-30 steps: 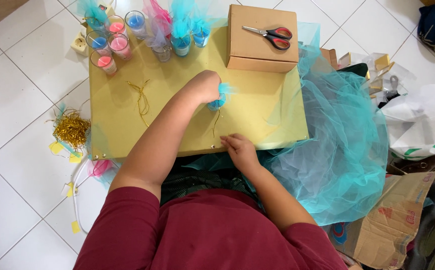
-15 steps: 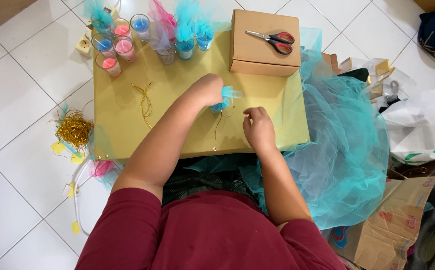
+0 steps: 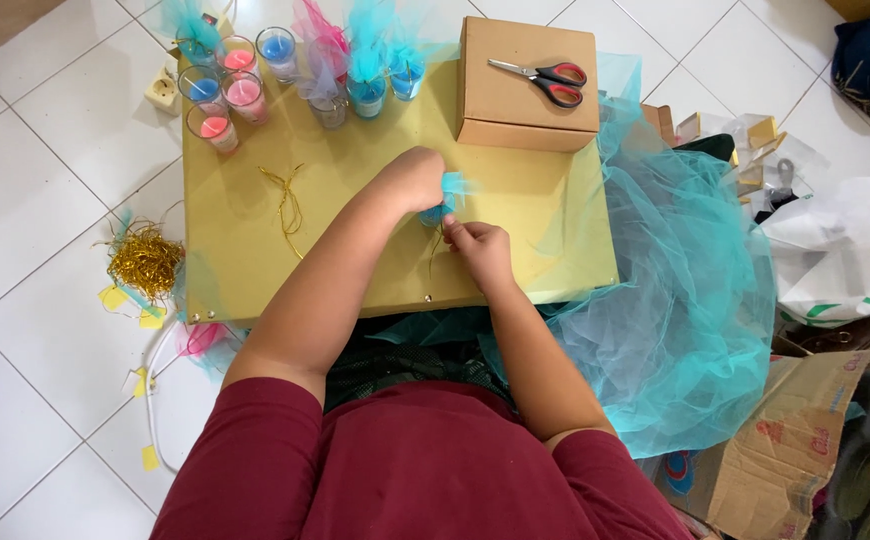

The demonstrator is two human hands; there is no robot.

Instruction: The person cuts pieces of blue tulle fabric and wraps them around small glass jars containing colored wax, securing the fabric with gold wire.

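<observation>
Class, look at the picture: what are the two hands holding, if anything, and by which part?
The left hand grips a small candle glass wrapped in turquoise tulle at its gathered top. The right hand pinches the gold string hanging below it.

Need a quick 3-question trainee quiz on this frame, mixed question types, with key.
1. True or false: the scissors lie on the cardboard box.
2. Which hand grips the teal-wrapped bundle from above? A) left hand B) right hand
3. Fill in: the loose gold strings lie on the yellow ____.

Key: 1 true. 2 A; the right hand pinches the thread just below the bundle. 3 board.
</observation>
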